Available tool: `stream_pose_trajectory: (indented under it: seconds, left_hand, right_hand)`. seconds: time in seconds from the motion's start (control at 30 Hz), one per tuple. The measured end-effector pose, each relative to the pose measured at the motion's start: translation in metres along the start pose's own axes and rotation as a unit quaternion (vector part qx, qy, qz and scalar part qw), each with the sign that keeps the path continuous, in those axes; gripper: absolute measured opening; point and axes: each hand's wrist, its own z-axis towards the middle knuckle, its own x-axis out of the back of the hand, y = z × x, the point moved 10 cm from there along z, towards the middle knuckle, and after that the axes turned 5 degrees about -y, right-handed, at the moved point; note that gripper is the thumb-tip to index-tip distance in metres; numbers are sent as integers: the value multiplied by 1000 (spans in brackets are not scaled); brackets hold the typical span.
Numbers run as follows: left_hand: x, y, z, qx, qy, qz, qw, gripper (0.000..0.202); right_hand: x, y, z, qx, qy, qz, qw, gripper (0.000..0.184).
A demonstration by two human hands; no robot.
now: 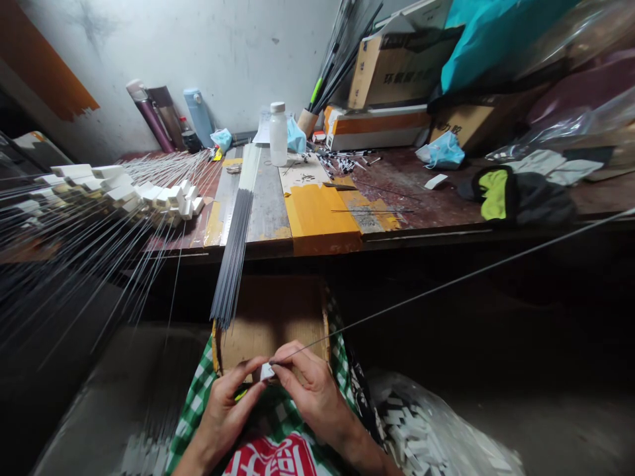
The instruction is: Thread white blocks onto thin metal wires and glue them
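Between thumb and fingers, my left hand (229,398) grips a small white block (266,371) above my lap. My right hand (310,383) pinches a long thin dark rod (411,304) close to its end, right at the block. From there the rod slants up and away to the right edge. Whether its tip sits inside the block or only touches it, I cannot tell. Just beyond my hands is an open cardboard box (278,301). A bundle of thin dark rods (233,264) with pale far ends lies over the table edge, left of the box.
At the left, many white blocks (119,192) with thin rods are piled on the table. A plastic bag of white pieces (411,430) lies low at the right. On the table stand a white bottle (278,135), a blue flask (198,111) and a grey-and-green cloth item (536,198).
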Motion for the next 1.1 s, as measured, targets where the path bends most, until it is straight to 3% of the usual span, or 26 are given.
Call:
stream_pose_trajectory:
  seconds: [0.37,0.53,0.77,1.1]
  left_hand:
    - [-11,-17,-2,55,-26,-83,995,30]
    - [-12,-11,-1,79,-25,-104,991,32]
    - [-15,-9,-2,79,-30,-90,992,30]
    - [-21,-8,-1,76,-41,-124,989,28]
  right_hand:
    - [-14,29,3,-66,-45,34,996,11]
    - [-7,35,3,-97,-19,76,992,9]
    - [6,27,6,-55,9,70,996,13]
    - [-6,37,5,-70,-18,72,995,17]
